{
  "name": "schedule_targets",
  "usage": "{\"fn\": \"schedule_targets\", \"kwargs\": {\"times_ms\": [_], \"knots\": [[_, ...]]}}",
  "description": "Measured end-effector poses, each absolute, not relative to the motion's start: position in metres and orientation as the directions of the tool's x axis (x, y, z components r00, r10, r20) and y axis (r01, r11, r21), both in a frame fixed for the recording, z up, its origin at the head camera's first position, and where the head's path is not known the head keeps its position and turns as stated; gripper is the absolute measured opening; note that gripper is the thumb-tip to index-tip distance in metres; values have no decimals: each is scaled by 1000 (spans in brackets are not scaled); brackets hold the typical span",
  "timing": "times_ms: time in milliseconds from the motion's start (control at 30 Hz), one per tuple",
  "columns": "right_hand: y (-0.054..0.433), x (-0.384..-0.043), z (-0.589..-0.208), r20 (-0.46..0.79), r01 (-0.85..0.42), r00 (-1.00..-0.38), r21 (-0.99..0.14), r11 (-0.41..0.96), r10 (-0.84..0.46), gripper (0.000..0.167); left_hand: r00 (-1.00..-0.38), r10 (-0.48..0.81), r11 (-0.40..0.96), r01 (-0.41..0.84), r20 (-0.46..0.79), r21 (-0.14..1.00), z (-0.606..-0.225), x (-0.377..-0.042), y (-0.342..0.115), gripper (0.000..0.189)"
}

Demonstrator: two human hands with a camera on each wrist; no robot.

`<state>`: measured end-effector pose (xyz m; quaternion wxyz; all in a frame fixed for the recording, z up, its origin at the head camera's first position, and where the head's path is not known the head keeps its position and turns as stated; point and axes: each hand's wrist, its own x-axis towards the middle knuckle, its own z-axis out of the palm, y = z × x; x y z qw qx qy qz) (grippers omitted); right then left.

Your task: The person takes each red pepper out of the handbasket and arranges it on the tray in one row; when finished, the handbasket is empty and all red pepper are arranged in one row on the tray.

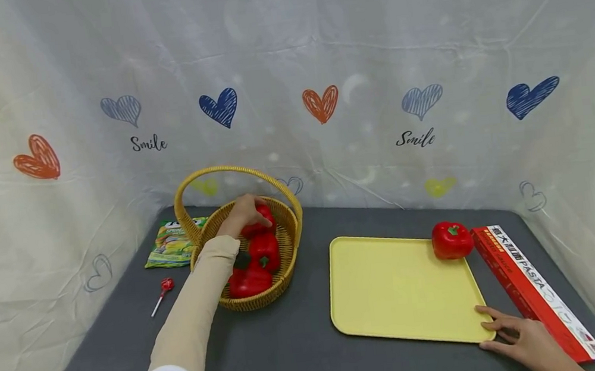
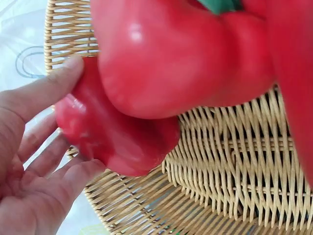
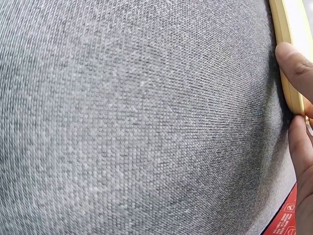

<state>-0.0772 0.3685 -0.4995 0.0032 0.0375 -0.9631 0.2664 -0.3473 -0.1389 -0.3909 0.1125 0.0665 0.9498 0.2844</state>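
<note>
In the head view, my left hand (image 1: 245,212) reaches into the far side of a woven basket (image 1: 257,300) with a tall handle. Thumb and fingers grip a red bell pepper (image 2: 120,139) by its sides, as the left wrist view shows. Nearer in the basket lie another red bell pepper (image 1: 264,250) and a further red bell pepper (image 1: 251,281), with a dark object (image 1: 241,260) beside them. My right hand (image 1: 530,339) holds the near right corner of a yellow tray (image 1: 404,288), thumb at the near edge and fingertips along the right side.
A red bell pepper (image 1: 451,240) sits at the tray's far right corner. To its right lies a long red-and-white pasta box (image 1: 536,291). Left of the basket are a green-and-yellow snack bag (image 1: 176,245) and a red lollipop (image 1: 166,285). A heart-printed curtain (image 1: 274,50) encloses the table.
</note>
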Motion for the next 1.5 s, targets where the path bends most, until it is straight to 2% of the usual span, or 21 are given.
{"fn": "schedule_targets", "kwargs": {"times_ms": [267, 500, 667, 1033, 1167, 1300, 1500], "knots": [[366, -75, -504, -15, -52, -997, -510, 859, -69, 49, -954, 248, 791, 99, -168, 604, -385, -340, -160, 62], [368, -77, -501, 70, -101, -995, -492, 865, -76, 45, -942, 302, 592, 66, -145, 804, -375, -335, -182, 65], [369, -78, -500, 95, -127, -991, -488, 864, -92, 42, -940, 326, 481, 70, -104, 874, -377, -330, -191, 65], [368, -76, -498, 29, -75, -997, -498, 864, -70, 49, -924, 382, 296, 107, -15, 949, -382, -321, -200, 65], [369, -76, -498, -13, -40, -998, -490, 871, -53, 59, -905, 424, 247, 160, 41, 956, -382, -314, -201, 61], [369, -76, -499, -22, -28, -999, -481, 876, -44, 66, -905, 423, 225, 151, 43, 963, -381, -304, -201, 61], [369, -76, -498, 5, -51, -998, -501, 864, -56, 53, -931, 364, 163, 79, 14, 984, -378, -287, -201, 63]]}}
